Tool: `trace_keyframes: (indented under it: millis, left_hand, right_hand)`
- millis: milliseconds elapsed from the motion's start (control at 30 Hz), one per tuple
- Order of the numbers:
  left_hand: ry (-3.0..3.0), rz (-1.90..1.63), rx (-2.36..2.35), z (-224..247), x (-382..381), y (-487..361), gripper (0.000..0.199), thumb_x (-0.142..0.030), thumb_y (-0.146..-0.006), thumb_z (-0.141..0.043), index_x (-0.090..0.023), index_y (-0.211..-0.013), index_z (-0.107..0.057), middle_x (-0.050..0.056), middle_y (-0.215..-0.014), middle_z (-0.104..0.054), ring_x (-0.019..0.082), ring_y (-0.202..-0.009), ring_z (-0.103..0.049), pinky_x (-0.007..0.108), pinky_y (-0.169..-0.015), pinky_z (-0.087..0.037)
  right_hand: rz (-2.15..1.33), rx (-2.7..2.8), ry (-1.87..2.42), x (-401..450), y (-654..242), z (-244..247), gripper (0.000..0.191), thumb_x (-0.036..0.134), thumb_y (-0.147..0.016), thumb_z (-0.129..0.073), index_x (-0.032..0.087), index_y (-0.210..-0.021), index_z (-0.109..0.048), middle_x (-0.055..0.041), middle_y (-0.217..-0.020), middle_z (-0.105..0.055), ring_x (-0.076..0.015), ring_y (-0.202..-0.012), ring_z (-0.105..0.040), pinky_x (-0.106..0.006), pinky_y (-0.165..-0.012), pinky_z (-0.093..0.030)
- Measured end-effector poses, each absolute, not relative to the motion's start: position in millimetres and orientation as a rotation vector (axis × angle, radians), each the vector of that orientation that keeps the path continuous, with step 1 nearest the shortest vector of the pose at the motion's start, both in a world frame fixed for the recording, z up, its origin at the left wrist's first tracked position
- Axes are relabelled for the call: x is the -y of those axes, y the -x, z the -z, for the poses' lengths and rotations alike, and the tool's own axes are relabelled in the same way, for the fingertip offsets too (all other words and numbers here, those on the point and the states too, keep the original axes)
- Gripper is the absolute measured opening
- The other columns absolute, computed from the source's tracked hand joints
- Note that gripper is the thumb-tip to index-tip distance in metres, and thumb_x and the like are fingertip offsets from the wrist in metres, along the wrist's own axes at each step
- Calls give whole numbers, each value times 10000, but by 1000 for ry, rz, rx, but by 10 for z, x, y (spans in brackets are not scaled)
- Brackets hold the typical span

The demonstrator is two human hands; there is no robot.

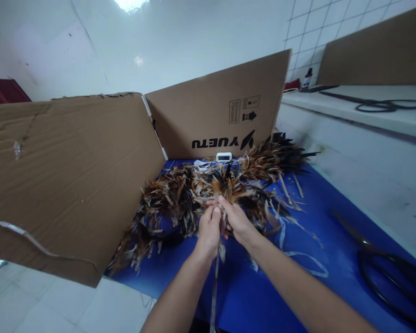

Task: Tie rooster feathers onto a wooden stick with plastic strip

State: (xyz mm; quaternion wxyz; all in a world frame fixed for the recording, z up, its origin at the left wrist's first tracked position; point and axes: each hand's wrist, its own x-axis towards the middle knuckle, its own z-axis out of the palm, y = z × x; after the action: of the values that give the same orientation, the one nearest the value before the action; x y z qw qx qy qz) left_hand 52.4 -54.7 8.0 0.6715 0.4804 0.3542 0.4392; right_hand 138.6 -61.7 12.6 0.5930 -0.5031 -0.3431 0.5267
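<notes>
My left hand point(209, 227) and my right hand point(238, 223) meet close together over the blue table point(253, 296). Their fingers are closed around the base of a small bunch of brown and orange feathers point(229, 187), whose tips point away from me. A pale, narrow strip point(214, 289) hangs from below the hands toward my body. The fingers hide where it begins. Around and behind the hands lies a loose heap of brown and black feathers point(171, 192).
Cardboard panels point(208, 106) wall in the back and left. A white digital display point(223, 157) stands behind the feathers. Large black-handled scissors point(377, 263) lie at the right, near a curled white ribbon point(310, 263). More scissors point(377, 104) rest on the white ledge point(350, 122).
</notes>
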Motion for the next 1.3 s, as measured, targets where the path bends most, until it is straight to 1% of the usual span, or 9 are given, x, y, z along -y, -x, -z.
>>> trace_keyframes:
  millis: [200,367,533,633,733,967,1033,1133,1300]
  left_hand:
    - [-698,-663,-642,-143,394,-452,285,-400,-790,-561,-129,-877,-580,17,-620,-577,97,-487,-553,191,-443,-470]
    - [-669,-427,-558,-51,205,-376,328,-404,-825,-509,-92,-875,-597,62,-657,-612,127,-523,-594,232,-471,-517]
    - [-698,-293,-473,53,107,-353,380,-468,-810,-500,-104,-850,-599,41,-642,-591,131,-527,-585,244,-478,-511]
    - [-716,-290,-445,114,80,-353,356,-466,-788,-535,-118,-833,-596,26,-597,-570,135,-533,-585,238,-509,-495]
    - [-735,-337,-428,174,68,-363,337,-441,-785,-557,-111,-829,-606,24,-572,-564,128,-551,-586,234,-577,-486]
    - [-696,-405,-454,255,67,-364,295,-358,-793,-576,-69,-829,-624,85,-719,-636,150,-626,-618,259,-597,-488]
    - [-664,-374,-421,246,74,-348,299,-345,-812,-552,-55,-838,-622,93,-734,-634,157,-643,-626,282,-630,-502]
    - [-632,-335,-391,212,93,-324,288,-335,-821,-540,-57,-848,-609,95,-739,-615,146,-619,-612,258,-572,-494]
    - [-600,-306,-323,148,131,-291,232,-313,-808,-569,-83,-839,-565,32,-683,-500,24,-449,-402,126,-398,-310]
  right_hand:
    - [-1344,799,1018,613,-1474,-118,468,541,-740,-550,135,-944,-666,47,-426,-460,-29,-299,-244,-150,-265,-173]
    - [-1416,860,938,602,-1530,-58,467,524,-762,-548,135,-994,-659,60,-415,-432,-32,-315,-293,-139,-293,-238]
    - [-1519,856,942,598,-1560,-16,517,554,-770,-523,147,-1072,-625,84,-373,-355,-71,-314,-362,-168,-298,-329]
    - [-1572,851,909,578,-1580,27,515,559,-772,-518,156,-1077,-617,72,-405,-406,-77,-323,-373,-200,-307,-382]
    - [-1580,846,934,553,-1611,82,480,543,-774,-533,167,-1057,-627,46,-451,-475,-73,-357,-400,-177,-322,-363]
    - [-1612,831,934,534,-1642,149,433,499,-775,-569,165,-1037,-657,107,-375,-236,-46,-339,-232,-144,-329,-276]
    - [-1616,864,944,538,-1634,141,432,507,-777,-560,179,-1040,-663,94,-376,-295,-60,-343,-305,-167,-365,-347]
    - [-1610,925,924,546,-1619,125,425,506,-793,-536,191,-1048,-667,38,-437,-462,-120,-491,-510,-237,-548,-478]
    - [-1602,943,952,559,-1616,123,462,531,-773,-550,174,-1041,-670,-23,-602,-626,-184,-726,-609,-325,-748,-500]
